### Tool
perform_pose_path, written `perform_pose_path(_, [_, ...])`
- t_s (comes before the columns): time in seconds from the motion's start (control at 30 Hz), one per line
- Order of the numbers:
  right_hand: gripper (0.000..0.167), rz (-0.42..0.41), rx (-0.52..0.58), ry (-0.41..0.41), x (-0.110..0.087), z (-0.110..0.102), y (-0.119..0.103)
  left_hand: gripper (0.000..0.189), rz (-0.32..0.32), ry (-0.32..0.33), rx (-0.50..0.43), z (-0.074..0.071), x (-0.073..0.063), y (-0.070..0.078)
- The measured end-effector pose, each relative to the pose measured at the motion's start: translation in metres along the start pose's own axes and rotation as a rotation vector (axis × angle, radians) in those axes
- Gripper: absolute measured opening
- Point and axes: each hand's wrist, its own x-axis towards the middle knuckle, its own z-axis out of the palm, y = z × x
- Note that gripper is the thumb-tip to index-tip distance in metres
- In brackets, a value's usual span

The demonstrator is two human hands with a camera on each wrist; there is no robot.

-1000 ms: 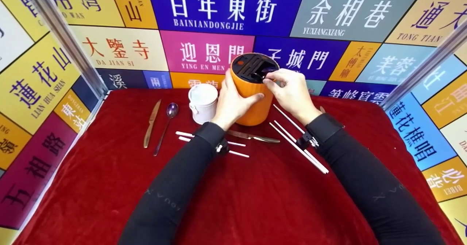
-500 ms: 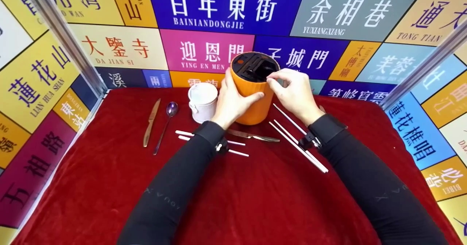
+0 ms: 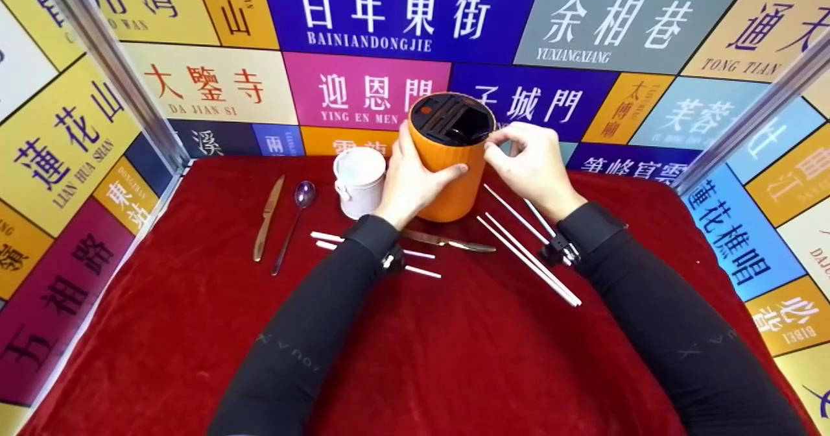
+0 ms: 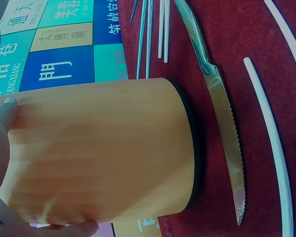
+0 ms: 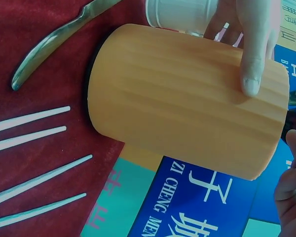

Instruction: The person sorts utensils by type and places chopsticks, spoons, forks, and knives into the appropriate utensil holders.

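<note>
While my left hand is clamped on the orange holder, its thumb lying across the near side and its fingers reaching up the left, my right hand is bent in at the right edge of the opening. Thumb and forefinger there are brought close together; whether anything sits between them I cannot tell. The holder is between my two hands, its black slotted insert facing up towards me. Both my black sleeves reach forward, angling inward.

Just left of my left grip stands a white lidded canister; farther left lie a purplish spoon and, past it, a table knife. Below that same hand, near the holder's base, lies a serrated knife, partly hidden by my wrist in the head view. Two white sticks pass under my left wrist. Below my right hand, four pale sticks slant over the red cloth, partly blocked by my wrist camera. Behind both hands rises a lettered wall.
</note>
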Motion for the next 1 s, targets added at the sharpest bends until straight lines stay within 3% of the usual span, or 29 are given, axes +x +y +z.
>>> perform_pose_path(0.6, [0.01,-0.013,-0.002,0.077,-0.002,-0.035,0.006,0.132,0.001,0.006,-0.02,-0.002,-0.001,0.001])
perform_pose_path(0.83, [0.01,0.03,-0.037,0.096,0.0,-0.045,0.016,0.134,-0.01,-0.002,-0.008,-0.001,0.0,0.0])
perform_pose_path(1.0, [0.012,0.146,-0.092,0.069,0.0,-0.05,0.028,0.135,-0.013,-0.003,-0.005,0.001,0.001,-0.001])
